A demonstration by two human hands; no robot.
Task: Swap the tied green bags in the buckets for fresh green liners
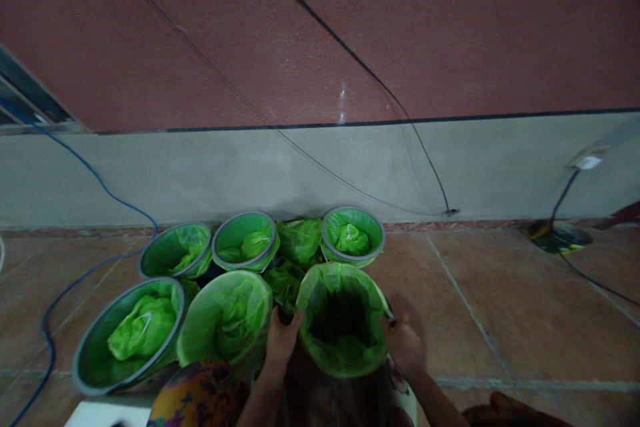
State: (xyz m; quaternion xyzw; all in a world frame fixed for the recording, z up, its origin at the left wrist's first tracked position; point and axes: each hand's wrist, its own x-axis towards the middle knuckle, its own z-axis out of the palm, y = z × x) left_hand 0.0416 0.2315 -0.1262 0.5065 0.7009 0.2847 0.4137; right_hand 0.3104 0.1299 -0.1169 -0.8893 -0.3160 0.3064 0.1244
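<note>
In the head view, the right hand [406, 345] is gripping the right rim of a green-lined bin [344, 368], its grip clamping there. The left hand [283, 341] is touching the bin's left side, thumb and forefinger standing apart; whether its grip is closing on the rim, I cannot tell. The bin is sitting between both hands, in front of the wall-side edge of the floor [500, 293]. A pale-green lined bin [187, 333] is standing just beside the left hand.
</note>
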